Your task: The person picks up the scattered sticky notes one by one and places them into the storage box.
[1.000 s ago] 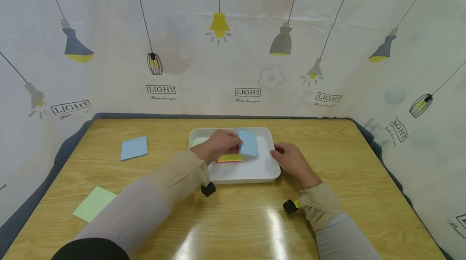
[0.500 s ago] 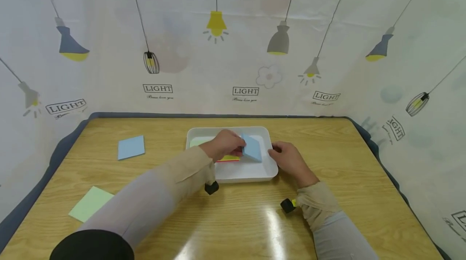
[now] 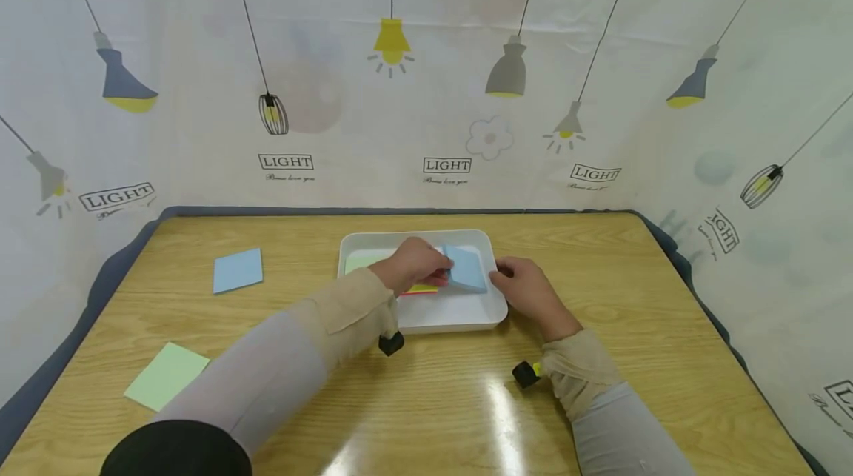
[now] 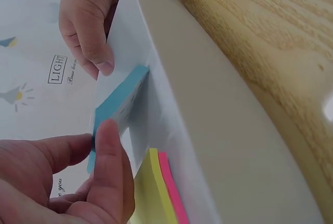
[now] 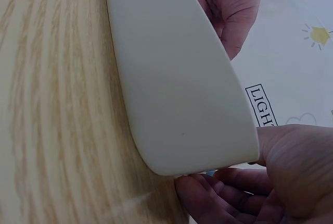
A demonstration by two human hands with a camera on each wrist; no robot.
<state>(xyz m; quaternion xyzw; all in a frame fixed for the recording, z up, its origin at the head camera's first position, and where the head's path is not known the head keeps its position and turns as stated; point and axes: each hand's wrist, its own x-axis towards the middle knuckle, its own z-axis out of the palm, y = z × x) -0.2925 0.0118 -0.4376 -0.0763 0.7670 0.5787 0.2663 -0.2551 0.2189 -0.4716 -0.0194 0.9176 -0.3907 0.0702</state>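
My left hand (image 3: 413, 266) pinches a pad of blue sticky notes (image 3: 469, 272) between thumb and fingers. Tilted, the pad has its far edge down at the inner wall in the left wrist view. It is over the right half of a white tray (image 3: 460, 319). My right hand (image 3: 533, 292) grips the tray's right end, thumb at the rim and fingers against the outside. Left of the blue pad, a yellow sticky note pad (image 4: 151, 195) and a pink one (image 4: 173, 187) lie together in the tray, partly hidden by my left hand. Behind them shows a light green pad (image 3: 360, 263).
On the wooden table (image 3: 320, 409), another blue sticky note pad (image 3: 238, 271) lies left of the tray. Closer to me is a light green one (image 3: 166, 376), beside my left sleeve. A printed cloth (image 3: 360, 187) hangs beyond the table's far edge.
My left hand has moved a little right with the blue pad, which now leans lower towards the tray's right end. My right hand has stayed at the tray's edge.
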